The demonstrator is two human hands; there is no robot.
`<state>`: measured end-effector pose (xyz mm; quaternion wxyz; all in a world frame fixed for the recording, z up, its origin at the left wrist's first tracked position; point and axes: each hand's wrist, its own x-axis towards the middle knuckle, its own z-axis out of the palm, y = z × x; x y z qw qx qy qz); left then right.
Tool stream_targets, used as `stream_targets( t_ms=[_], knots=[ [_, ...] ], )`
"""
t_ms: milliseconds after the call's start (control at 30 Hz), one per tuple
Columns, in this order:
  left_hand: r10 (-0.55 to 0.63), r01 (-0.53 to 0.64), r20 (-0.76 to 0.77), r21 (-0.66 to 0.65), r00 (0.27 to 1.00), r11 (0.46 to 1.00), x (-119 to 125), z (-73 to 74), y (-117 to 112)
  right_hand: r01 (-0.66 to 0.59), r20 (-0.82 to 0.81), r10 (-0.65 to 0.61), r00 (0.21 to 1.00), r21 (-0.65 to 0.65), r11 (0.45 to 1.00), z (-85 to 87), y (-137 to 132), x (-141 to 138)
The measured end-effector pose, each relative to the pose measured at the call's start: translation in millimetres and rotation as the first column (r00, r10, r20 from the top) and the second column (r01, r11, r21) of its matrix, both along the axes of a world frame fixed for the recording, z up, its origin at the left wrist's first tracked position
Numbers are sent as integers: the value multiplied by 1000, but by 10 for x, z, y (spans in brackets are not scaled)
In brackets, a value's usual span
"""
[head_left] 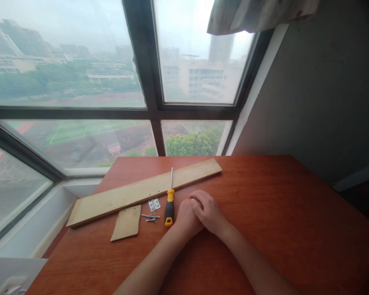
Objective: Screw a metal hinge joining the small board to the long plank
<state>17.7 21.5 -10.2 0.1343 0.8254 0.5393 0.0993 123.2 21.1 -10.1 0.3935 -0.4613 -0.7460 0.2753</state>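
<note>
My left hand (186,214) rests on the table, its fingers mostly hidden beneath my right hand (209,209). The fingers of my right hand are closed over the left one. Just left of them lies a yellow and black screwdriver (169,207), its shaft resting across a long wooden board (117,198) set at a slant. Beside the handle are a silver hinge (154,204) and several screws (150,218). A small wooden piece (126,223) with two holes near its far edge lies further left. Two small holes also show in the long board.
The reddish-brown table (279,221) stands against a dark window frame (153,110). A grey wall (326,90) rises on the right, with a curtain (261,14) hanging at the top. White ledge panels (51,213) run along the left.
</note>
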Motion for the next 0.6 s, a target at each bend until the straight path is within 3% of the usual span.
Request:
stream_targets(
  t_ms=[600],
  knots=[
    [-8,8,-9,-16,1000,1000,5,13,3,-1,-1,1,1000,1,1000,4,3,-7]
  ],
)
